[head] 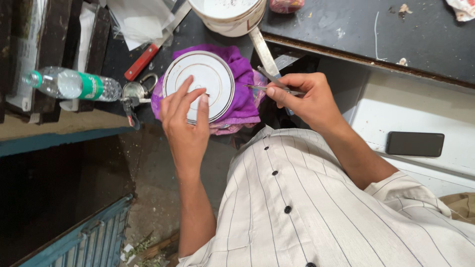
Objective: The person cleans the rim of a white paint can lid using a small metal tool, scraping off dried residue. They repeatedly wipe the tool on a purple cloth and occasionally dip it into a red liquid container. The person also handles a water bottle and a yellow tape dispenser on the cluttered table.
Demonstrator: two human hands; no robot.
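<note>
A round white disc with a gold rim point(208, 79) lies on a purple cloth point(243, 94) at the edge of a dark bench. My left hand point(185, 123) rests on the disc's near edge, fingers spread and pressing it down. My right hand point(307, 99) is shut on metal tweezers point(267, 88), whose tips point left toward the disc and stop just short of its right rim.
A plastic water bottle point(74, 85) lies at the left, with a padlock and keys point(134, 95) beside it. A red-handled tool point(142, 61) and a white bowl point(230, 15) sit further back. A black phone point(414, 144) lies on the white surface at right.
</note>
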